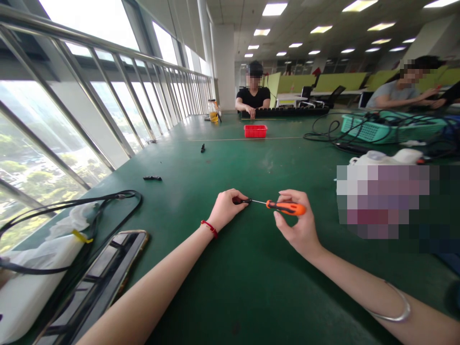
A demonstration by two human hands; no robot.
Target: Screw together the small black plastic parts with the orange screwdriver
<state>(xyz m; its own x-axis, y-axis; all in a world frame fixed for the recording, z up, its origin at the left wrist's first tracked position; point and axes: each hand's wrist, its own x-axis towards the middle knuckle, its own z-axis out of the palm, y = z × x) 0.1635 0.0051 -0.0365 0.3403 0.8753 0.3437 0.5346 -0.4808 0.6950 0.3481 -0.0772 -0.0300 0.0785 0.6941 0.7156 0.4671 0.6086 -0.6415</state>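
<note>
My left hand (225, 208) is curled into a fist on the green table (251, 287), pinching a small black part (241, 201) between thumb and fingers. My right hand (297, 225) grips the orange handle of a small screwdriver (286, 207). The screwdriver lies level, its thin metal shaft pointing left with the tip at the black part. A red cord circles my left wrist and a silver bangle my right forearm.
A phone (104, 268), black cables and white wrapping lie at the near left. Two small black pieces (152, 178) rest farther out. A red tray (255, 131) sits mid-table. A teal basket (381, 128) with cables stands right. Two people sit at the far end.
</note>
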